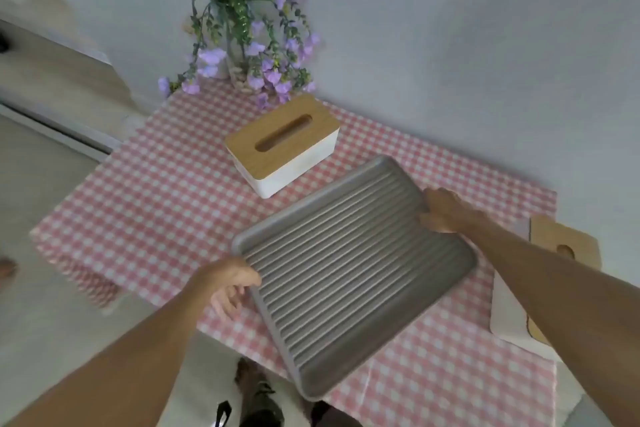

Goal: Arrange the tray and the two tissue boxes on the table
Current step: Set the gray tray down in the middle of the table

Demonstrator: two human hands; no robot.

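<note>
Grey ribbed tray (pixel 353 274) lies mid-table, its near corner overhanging the table (pixel 149 204) edge; both hands grip opposite rims, left hand (pixel 232 282), right hand (pixel 441 210). Tissue boxes sit far (pixel 282 144) and right (pixel 540 284).

Item count, desk under pink-and-white checked cloth (pixel 166 204), head view.

One grey rectangular ribbed tray (pixel 353 270). Two tissue boxes: one white box with a slotted light wooden lid (pixel 282 144) beyond the tray, one more white box with the same kind of wooden lid (pixel 564 250) at the right edge, partly hidden by a forearm. One clear glass vase of purple flowers with green leaves (pixel 242 28) at the far corner; blooms too many and too blurred to count. Two bare hands in view: left hand (pixel 230 282), right hand (pixel 441 210). One checked cloth, one desk.
</note>
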